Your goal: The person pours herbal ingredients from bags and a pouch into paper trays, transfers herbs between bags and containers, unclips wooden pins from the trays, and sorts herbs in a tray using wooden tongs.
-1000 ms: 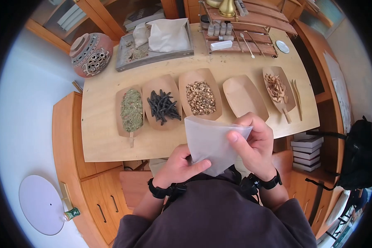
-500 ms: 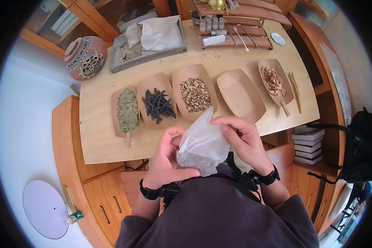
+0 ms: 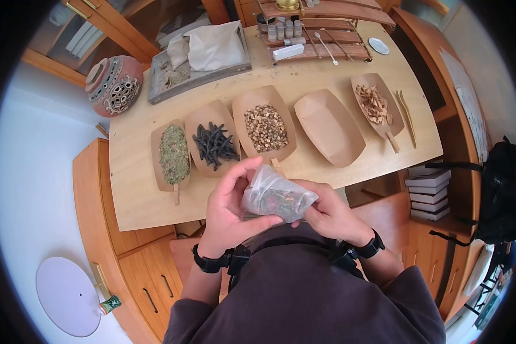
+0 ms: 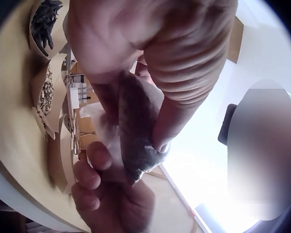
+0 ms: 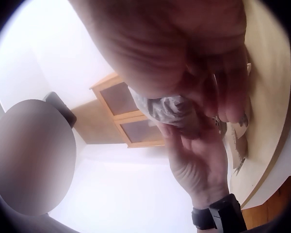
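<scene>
A small translucent white bag [image 3: 274, 198] with dried herb bits showing through its film is held in front of the chest, between both hands. My left hand [image 3: 228, 209] cups the bag's left side, thumb across its lower front and fingers behind. My right hand [image 3: 339, 217] grips the bag's right end, its fingertips partly hidden behind the film. In the left wrist view the filled bag [image 4: 138, 114] looks dark and bulging between thumb and fingers. The right wrist view has the crinkled bag [image 5: 167, 110] between the two hands.
Paper trays line the wooden table [image 3: 143, 209]: green dried herb [image 3: 175, 155], black pods [image 3: 215, 145], chopped brown pieces [image 3: 265, 127], a plain tray [image 3: 329, 132], and wood-like shavings [image 3: 374, 104]. Brass-coloured tweezers [image 3: 407, 118] lie at right. Behind stand a grey tray [image 3: 155, 94], lidded pot [image 3: 114, 86] and rack [image 3: 338, 51].
The bag's tall upper part has folded down, and the bag now looks short and bunched. My right hand has moved from the top edge down to its right end. The head view has shifted slightly.
</scene>
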A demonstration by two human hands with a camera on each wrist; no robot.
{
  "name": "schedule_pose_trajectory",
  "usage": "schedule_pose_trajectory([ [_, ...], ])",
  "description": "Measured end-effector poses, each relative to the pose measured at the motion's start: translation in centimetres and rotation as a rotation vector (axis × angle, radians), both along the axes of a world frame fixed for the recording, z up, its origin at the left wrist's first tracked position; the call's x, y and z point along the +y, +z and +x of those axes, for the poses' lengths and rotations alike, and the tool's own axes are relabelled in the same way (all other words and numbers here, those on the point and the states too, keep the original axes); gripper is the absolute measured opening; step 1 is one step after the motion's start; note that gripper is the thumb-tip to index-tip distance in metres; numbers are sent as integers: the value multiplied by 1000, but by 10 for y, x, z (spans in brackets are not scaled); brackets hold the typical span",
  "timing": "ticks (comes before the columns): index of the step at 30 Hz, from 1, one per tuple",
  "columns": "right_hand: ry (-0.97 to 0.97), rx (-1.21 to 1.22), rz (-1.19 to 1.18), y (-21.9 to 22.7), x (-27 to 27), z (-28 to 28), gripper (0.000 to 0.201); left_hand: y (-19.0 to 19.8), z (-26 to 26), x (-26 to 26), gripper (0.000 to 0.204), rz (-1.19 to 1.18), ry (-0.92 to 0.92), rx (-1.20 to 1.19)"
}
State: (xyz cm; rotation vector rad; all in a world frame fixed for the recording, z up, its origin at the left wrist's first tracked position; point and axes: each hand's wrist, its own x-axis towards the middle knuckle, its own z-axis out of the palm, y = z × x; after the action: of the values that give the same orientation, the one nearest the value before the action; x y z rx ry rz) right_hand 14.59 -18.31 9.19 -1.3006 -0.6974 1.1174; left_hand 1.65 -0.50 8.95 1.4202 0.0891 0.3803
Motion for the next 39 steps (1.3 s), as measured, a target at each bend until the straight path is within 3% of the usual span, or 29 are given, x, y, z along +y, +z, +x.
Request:
schedule_pose_trajectory([
  [5,27,-18,10,3,-5,4,46,-10,1,12,90,314,0,11],
  [7,38,-434,218,-3,-4,8,47,-9,4,12,86,387,0,-5],
  [11,94,-345,199,7,-8,8,51,-8,6,3,72,8,-59,-47],
  [12,107,-212,152,8,-9,8,49,-8,5,2,69,-133,-95,-22],
  [13,121,-79,105,8,-10,9,48,-9,4,3,69,-131,-96,-26],
  [18,-24,-56,165,7,-8,14,49,-14,6,1,66,-46,88,43],
  [20,-107,-39,164,10,-5,11,53,-17,8,-1,64,-66,62,65],
  [22,-154,-374,107,19,1,4,65,-21,10,-4,63,-86,38,90],
  [24,-197,-402,106,9,4,2,68,-26,12,-7,58,-23,4,111],
  [26,-112,-553,48,6,3,12,58,-27,14,-8,59,3,-1,97],
  [30,-157,-707,-17,26,-5,39,52,-23,8,-9,63,-43,20,212],
  [32,-352,-846,-80,39,-10,60,50,-26,0,-3,60,-50,27,245],
  [34,-546,-959,30,54,-13,81,52,-38,-10,4,41,-44,94,301],
  [38,-866,-1239,506,90,-15,108,59,-54,-21,9,23,-38,237,334],
  [39,-862,-1239,504,93,-15,108,59,-60,-24,11,19,-38,248,314],
])
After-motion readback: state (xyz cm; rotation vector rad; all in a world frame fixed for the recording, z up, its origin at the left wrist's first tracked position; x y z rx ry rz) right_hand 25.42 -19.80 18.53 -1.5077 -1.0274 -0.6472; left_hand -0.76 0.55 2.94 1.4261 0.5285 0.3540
